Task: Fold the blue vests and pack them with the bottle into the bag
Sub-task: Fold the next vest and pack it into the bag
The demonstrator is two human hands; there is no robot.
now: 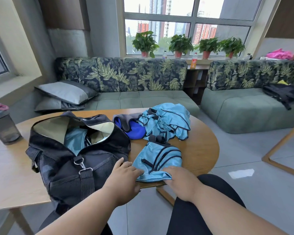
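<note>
At the near edge of the round wooden table (200,150): one folded blue vest (157,161), dark-piped, lying flat, its near hem level with or slightly past the rim. Left hand (124,177) rests on the vest's left corner, fingers extended and flat on the cloth; right hand (180,179) sits at the right corner, fingertips tucked under or over the hem, so whether it pinches the fabric cannot be told. Black duffel bag (71,160), just left of the vest, mouth open, light blue cloth already inside. Remaining blue vests (166,123), a crumpled heap at the far side, unfolded, touching a dark blue and grey garment (131,127). Shaker bottle (3,126), smoky, pink lid, upright on the adjoining table to the left, well apart from the bag. Risks, as judged: slippery fabric lifted by two corners may sag open and lose its fold; the soft bag mouth may slump shut during insertion; the vest may slide off the rim.
</note>
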